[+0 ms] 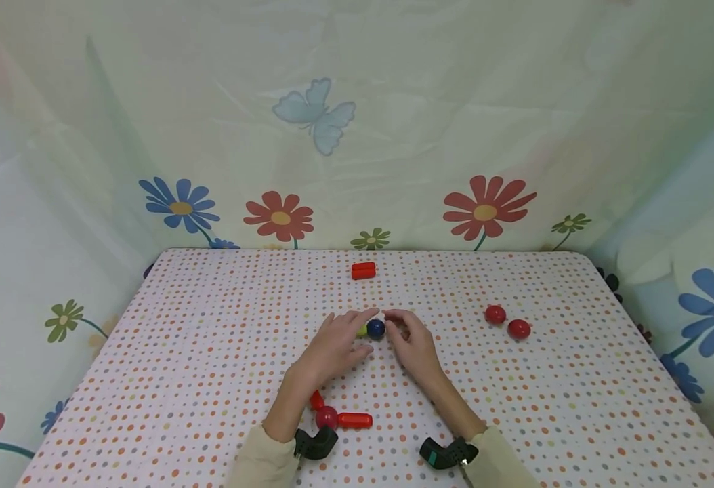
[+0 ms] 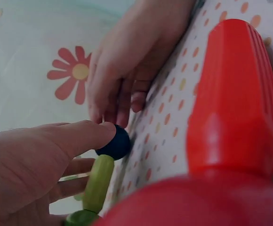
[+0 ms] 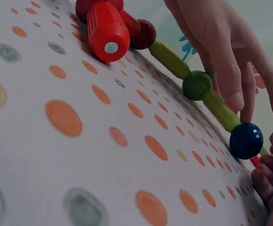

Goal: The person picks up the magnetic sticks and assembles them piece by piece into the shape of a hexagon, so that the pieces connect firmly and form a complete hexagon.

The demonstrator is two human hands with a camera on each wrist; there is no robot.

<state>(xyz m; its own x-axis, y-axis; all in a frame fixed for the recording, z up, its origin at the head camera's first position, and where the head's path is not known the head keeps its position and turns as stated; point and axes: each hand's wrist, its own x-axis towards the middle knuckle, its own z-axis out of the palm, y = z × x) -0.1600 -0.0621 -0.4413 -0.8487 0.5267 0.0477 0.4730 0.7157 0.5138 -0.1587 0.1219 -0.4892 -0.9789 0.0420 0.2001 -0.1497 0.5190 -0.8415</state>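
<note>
A chain of toy sticks and balls lies on the table. In the right wrist view it runs from a blue ball [image 3: 246, 141] through a light-green stick [image 3: 221, 111], a green ball [image 3: 197, 85], another light-green stick [image 3: 170, 59] and a dark red ball [image 3: 143, 35] to red pieces. My left hand [image 1: 332, 344] hovers over the green part, fingers extended, its thumb close to the blue ball; contact is unclear. My right hand [image 1: 414, 347] is just right of that ball, fingers loosely bent, with nothing seen between them. In the head view, my left hand and forearm hide much of the chain.
Near my left wrist, a red ball [image 1: 326, 417] joins a red stick [image 1: 355, 421], which points right. Two red sticks [image 1: 363, 270] lie side by side near the back edge. Two loose red balls [image 1: 507, 322] are at the right. A dotted cloth [image 1: 211, 352] covers the table.
</note>
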